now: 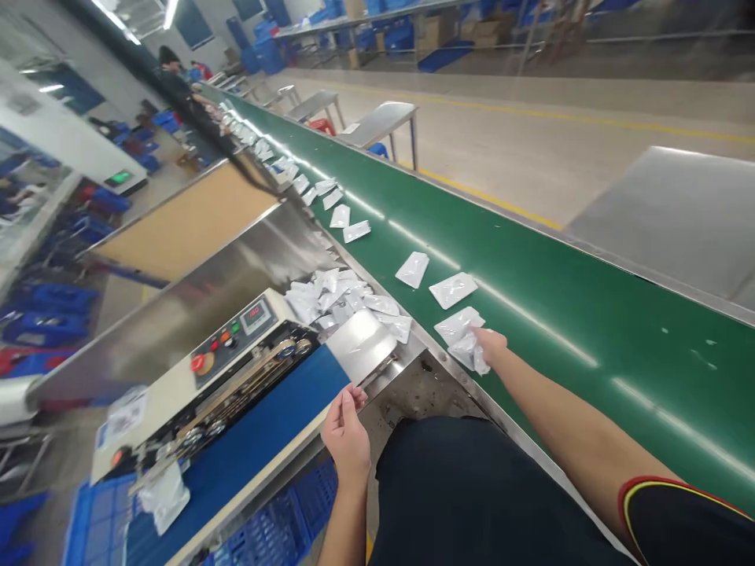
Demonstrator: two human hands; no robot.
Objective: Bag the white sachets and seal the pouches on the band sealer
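While one white pouch (pixel 165 497) lies at the near-left end of the sealing machine's blue belt (pixel 259 444), more pouches are heaped in a pile (pixel 348 299) beside its metal plate (pixel 361 339). Near that plate, the left hand (pixel 348 436) has curled fingers; whether they grasp anything, I cannot tell. The right hand (pixel 491 346) grasps crumpled white pouches (pixel 469 346) over the green conveyor (pixel 560 314).

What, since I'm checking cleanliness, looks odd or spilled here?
Pale marks dot the green belt toward the right, odd on its plain surface. Dark specks spot the metal surface beside it, perhaps dirt or drips; I can't tell which.
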